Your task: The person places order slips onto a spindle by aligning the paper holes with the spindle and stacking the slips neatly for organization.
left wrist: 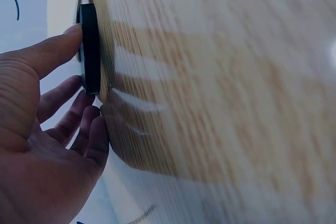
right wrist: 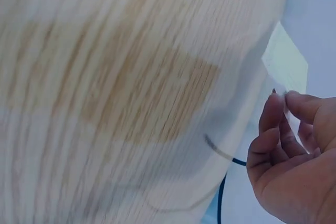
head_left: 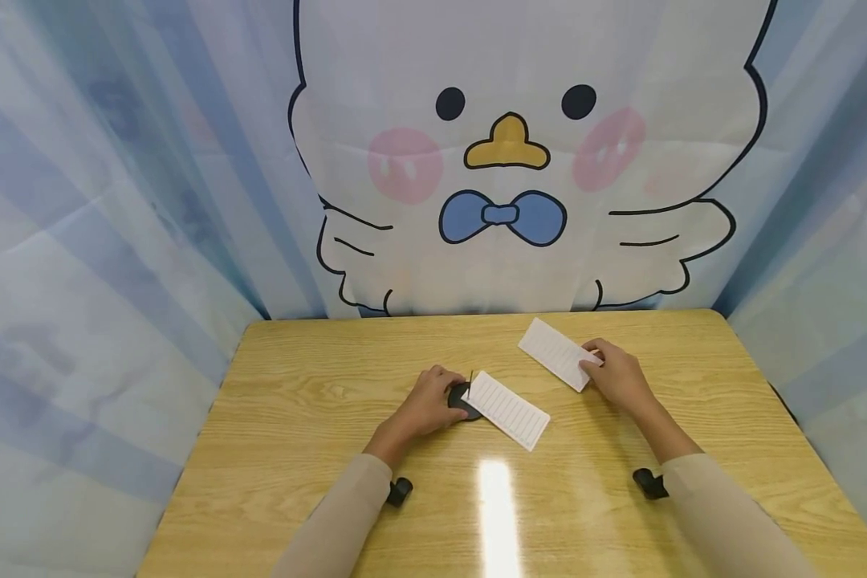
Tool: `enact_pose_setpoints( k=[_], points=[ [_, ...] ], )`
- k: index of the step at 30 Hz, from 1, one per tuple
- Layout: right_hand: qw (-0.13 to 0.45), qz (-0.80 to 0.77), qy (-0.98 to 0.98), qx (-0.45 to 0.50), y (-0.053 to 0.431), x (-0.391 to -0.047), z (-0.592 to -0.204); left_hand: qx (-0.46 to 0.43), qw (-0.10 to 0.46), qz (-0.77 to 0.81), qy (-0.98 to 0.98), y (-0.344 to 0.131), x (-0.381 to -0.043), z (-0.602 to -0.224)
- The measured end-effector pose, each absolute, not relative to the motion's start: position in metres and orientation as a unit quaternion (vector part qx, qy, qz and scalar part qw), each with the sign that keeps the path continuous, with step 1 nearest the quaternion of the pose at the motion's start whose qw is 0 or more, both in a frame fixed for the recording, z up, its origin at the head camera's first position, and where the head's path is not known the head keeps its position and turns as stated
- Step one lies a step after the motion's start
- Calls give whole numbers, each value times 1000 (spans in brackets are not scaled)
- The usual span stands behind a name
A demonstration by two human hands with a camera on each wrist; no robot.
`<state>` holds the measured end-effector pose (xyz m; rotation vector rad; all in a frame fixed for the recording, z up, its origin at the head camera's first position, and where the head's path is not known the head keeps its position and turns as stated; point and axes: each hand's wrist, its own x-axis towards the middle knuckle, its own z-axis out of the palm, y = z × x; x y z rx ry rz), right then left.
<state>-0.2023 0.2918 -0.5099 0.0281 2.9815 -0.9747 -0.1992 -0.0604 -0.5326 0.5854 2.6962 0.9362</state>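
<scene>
In the head view my left hand (head_left: 428,401) grips the round black base (head_left: 457,395) of a bill spike by its edge, thumb on the near side and fingers on the far side. A thin upright spike (head_left: 470,380) rises from that base. One printed white paper slip (head_left: 509,411) has its upper left end over the base, at the spike, and slants down to the right. My right hand (head_left: 617,377) pinches the lower right end of a second white slip (head_left: 552,351) between thumb and fingers. The left wrist view shows the base (left wrist: 91,51) edge-on at the tabletop.
The wood-grain table (head_left: 318,401) bears a bright light reflection near its front. A curtain (head_left: 506,273) with a cartoon bird stands behind the far edge, and pale blue curtains hang at both sides. Black wrist straps (head_left: 649,484) show at both sleeves.
</scene>
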Motion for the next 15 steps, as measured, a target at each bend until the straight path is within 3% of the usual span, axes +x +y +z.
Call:
enact_pose_setpoints(
  k=[8, 15],
  points=[
    [-10, -320, 947, -1, 299, -199, -501, 195, 114, 319, 920, -59, -199, -528],
    [-56, -308, 949, -37, 298, -192, -489, 197, 115, 315, 921, -59, -198, -529]
  ],
)
